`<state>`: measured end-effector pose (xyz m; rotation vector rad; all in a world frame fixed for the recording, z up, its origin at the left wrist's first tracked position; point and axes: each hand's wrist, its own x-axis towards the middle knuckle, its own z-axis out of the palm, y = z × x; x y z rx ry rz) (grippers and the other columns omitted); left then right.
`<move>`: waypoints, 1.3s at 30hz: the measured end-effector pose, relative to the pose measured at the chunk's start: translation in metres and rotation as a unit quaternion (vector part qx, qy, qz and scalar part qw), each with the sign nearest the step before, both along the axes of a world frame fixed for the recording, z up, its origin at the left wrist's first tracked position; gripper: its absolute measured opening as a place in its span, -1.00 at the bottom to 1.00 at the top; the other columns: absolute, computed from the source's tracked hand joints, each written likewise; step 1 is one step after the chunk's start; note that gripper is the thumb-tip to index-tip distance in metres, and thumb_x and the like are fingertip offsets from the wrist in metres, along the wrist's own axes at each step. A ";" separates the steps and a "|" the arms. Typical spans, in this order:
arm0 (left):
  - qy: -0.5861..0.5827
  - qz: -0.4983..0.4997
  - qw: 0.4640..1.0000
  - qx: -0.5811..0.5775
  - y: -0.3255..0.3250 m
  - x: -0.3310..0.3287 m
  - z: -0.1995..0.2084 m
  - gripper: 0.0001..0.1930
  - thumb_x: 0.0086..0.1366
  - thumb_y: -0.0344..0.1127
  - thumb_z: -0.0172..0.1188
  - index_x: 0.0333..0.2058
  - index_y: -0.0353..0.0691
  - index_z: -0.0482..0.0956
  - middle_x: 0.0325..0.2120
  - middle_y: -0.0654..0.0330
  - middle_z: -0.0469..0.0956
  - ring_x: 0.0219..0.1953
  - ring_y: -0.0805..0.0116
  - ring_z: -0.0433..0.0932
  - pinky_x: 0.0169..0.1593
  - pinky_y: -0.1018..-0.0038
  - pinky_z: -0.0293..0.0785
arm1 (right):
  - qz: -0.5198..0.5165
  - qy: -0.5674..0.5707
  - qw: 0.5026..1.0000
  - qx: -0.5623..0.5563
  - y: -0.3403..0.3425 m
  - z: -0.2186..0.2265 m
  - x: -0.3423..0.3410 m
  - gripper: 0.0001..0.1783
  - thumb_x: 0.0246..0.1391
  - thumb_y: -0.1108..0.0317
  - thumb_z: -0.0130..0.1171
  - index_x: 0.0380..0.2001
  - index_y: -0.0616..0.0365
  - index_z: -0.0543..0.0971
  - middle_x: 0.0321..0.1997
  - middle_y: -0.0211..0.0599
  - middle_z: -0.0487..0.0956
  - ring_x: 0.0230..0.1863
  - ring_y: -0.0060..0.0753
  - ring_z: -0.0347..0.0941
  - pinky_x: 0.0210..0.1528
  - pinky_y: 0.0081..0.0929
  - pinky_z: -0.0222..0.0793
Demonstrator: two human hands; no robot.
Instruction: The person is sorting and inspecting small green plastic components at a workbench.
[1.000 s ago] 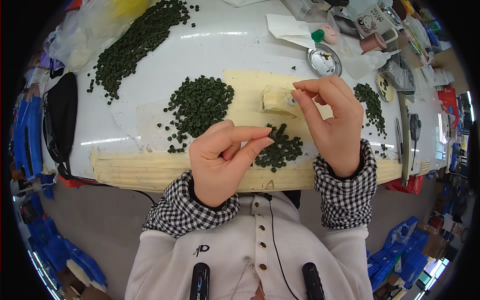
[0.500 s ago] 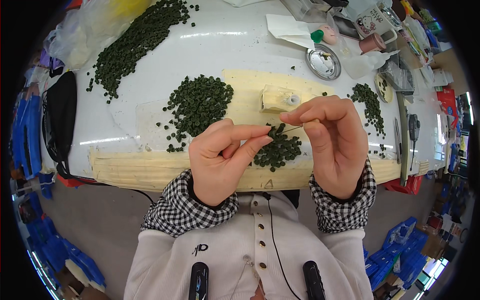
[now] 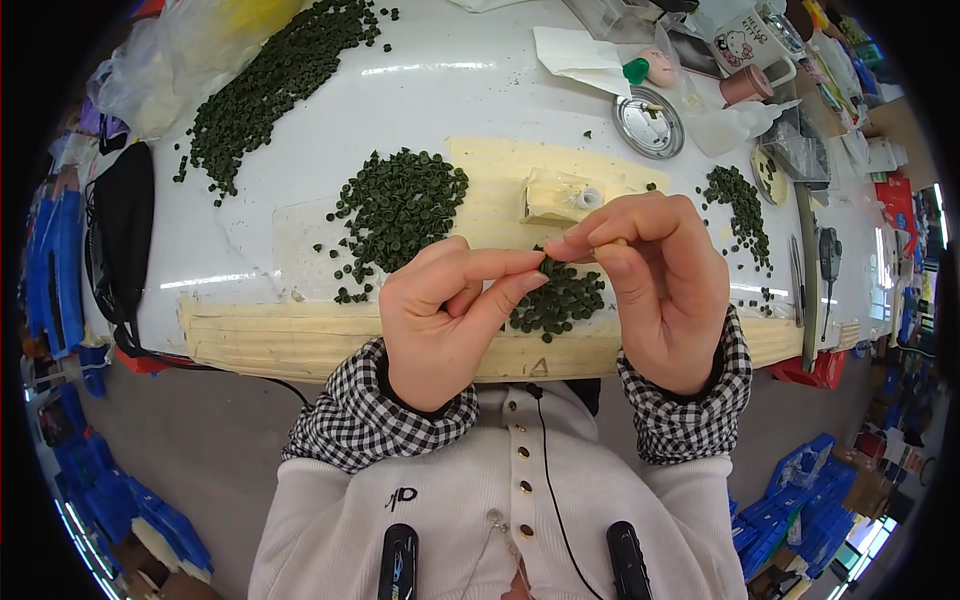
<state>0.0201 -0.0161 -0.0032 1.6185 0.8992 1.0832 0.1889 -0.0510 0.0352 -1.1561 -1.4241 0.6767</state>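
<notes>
My left hand (image 3: pixel 435 320) is closed in a pinch, thumb and forefinger tips on a small dark green piece (image 3: pixel 543 263), mostly hidden. Opposite it, my right hand (image 3: pixel 665 285) is closed round a thin needle-like tool with a tan end (image 3: pixel 620 242); its shaft is largely covered by the fingers. The fingertips of both hands almost meet. Beneath them lies a small pile of dark green cone-shaped pieces (image 3: pixel 560 305). A larger pile of these pieces (image 3: pixel 400 210) sits beyond my left hand. Just past my right fingertips stands a cream block with a white ring-shaped part (image 3: pixel 553 198).
More green pieces form a long heap (image 3: pixel 270 95) at far left and a small heap (image 3: pixel 738 215) at right. A round metal dish (image 3: pixel 648 122), a white paper (image 3: pixel 580 60), a mug (image 3: pixel 750 45) and a screwdriver (image 3: pixel 829 265) are on the right. Plastic bags (image 3: pixel 165 75) lie far left.
My right hand has shifted left toward my left fingertips. The tool's thin shaft, visible between the hands before, is now mostly covered. My left hand has hardly moved.
</notes>
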 end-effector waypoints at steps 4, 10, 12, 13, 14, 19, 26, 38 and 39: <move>0.003 -0.002 1.000 0.000 0.000 0.000 0.002 -0.80 0.00 -0.55 0.34 -0.33 -0.23 0.67 -0.77 0.43 0.12 -0.67 0.63 0.12 -0.56 0.63 0.05 | -0.074 0.026 0.997 0.013 0.003 0.002 0.004 -0.92 0.10 0.52 0.12 -0.35 0.33 0.46 -0.38 -0.23 0.52 -0.39 -0.42 0.53 -0.28 -0.62 0.46; -0.004 -0.003 1.000 0.006 0.001 0.000 0.001 -0.80 0.01 -0.55 0.33 -0.32 -0.24 0.67 -0.77 0.44 0.11 -0.67 0.64 0.11 -0.57 0.64 0.05 | -0.137 -0.305 0.941 0.049 0.017 -0.006 0.020 -0.91 0.01 0.53 0.17 -0.40 0.28 0.47 -0.39 -0.21 0.50 -0.39 -0.22 0.47 -0.34 -0.46 0.40; -0.004 -0.002 1.000 -0.001 0.001 0.000 0.002 -0.80 0.01 -0.55 0.33 -0.32 -0.24 0.67 -0.77 0.44 0.11 -0.67 0.64 0.11 -0.57 0.64 0.05 | -0.116 -0.343 0.932 0.019 0.017 -0.010 0.023 -0.84 -0.05 0.51 0.21 -0.34 0.26 0.50 -0.38 -0.20 0.50 -0.34 -0.16 0.44 -0.30 -0.40 0.37; -0.004 -0.002 1.000 -0.004 0.000 0.001 0.002 -0.80 0.01 -0.55 0.33 -0.32 -0.24 0.67 -0.77 0.44 0.11 -0.67 0.64 0.11 -0.57 0.64 0.05 | -0.131 -0.339 0.931 0.026 0.017 -0.009 0.022 -0.83 -0.06 0.51 0.21 -0.33 0.25 0.51 -0.38 -0.19 0.49 -0.34 -0.16 0.44 -0.31 -0.41 0.37; -0.004 -0.001 1.000 -0.002 0.001 0.000 0.002 -0.80 0.00 -0.55 0.33 -0.32 -0.24 0.67 -0.77 0.44 0.11 -0.67 0.64 0.11 -0.56 0.64 0.05 | -0.144 -0.334 0.931 0.033 0.016 -0.008 0.020 -0.83 -0.06 0.52 0.22 -0.33 0.25 0.52 -0.38 -0.18 0.49 -0.35 -0.17 0.44 -0.31 -0.42 0.37; -0.004 0.010 1.000 -0.003 0.000 -0.001 0.002 -0.78 0.00 -0.56 0.33 -0.31 -0.24 0.67 -0.76 0.44 0.11 -0.67 0.65 0.11 -0.56 0.65 0.05 | -0.117 -0.255 0.960 -0.002 -0.009 0.007 0.011 -0.77 -0.11 0.60 0.22 -0.28 0.25 0.58 -0.36 -0.19 0.51 -0.37 -0.25 0.45 -0.33 -0.49 0.37; -0.013 0.007 1.000 -0.009 0.000 0.000 -0.002 -0.78 -0.01 -0.57 0.33 -0.31 -0.24 0.67 -0.75 0.43 0.14 -0.67 0.66 0.11 -0.57 0.67 0.04 | -0.014 -0.163 0.986 -0.042 -0.028 -0.008 -0.004 -0.62 -0.10 0.64 0.20 -0.12 0.24 0.59 -0.31 -0.20 0.54 -0.34 -0.35 0.45 -0.31 -0.57 0.38; -0.015 0.008 1.000 0.012 0.000 -0.001 -0.003 -0.78 -0.03 -0.57 0.34 -0.34 -0.24 0.67 -0.75 0.42 0.20 -0.68 0.66 0.12 -0.58 0.67 0.04 | 0.032 -0.018 0.994 -0.105 -0.031 -0.018 -0.004 -0.67 0.01 0.63 0.13 -0.10 0.29 0.57 -0.25 -0.20 0.55 -0.27 -0.43 0.47 -0.24 -0.62 0.39; -0.017 0.007 1.000 0.013 0.000 -0.001 -0.004 -0.78 -0.03 -0.56 0.34 -0.34 -0.24 0.67 -0.75 0.42 0.20 -0.68 0.66 0.12 -0.58 0.67 0.04 | 0.035 -0.012 0.994 -0.105 -0.031 -0.018 -0.004 -0.68 0.01 0.63 0.13 -0.10 0.29 0.57 -0.25 -0.20 0.55 -0.26 -0.44 0.47 -0.24 -0.62 0.39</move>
